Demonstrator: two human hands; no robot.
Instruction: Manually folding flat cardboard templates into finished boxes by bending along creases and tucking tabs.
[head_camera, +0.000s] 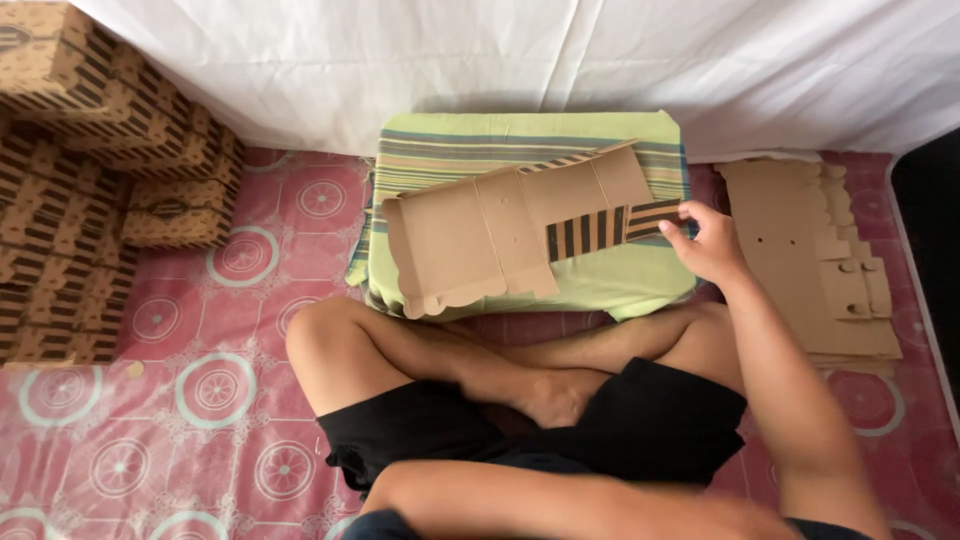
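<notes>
1. Nearest the camera, the left forearm (560, 505) crosses the lap, blurred; its hand is out of view.
2. The right hand (708, 243) pinches the striped right-end flap of the flat box blank (500, 235), which lies on the cushion (520, 135) beyond the crossed legs.
3. Held at one end only, the blank could likely slide off the cushion's near edge or crease wrongly.
4. Right of the cushion, the blank stack (810, 250) could be knocked by the elbow; folded boxes (90, 150) stand left.

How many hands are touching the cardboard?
1. Only the right hand touches the flat cardboard sheet, gripping its striped right end over the green cushion. The left hand is hidden; only its forearm shows.
</notes>
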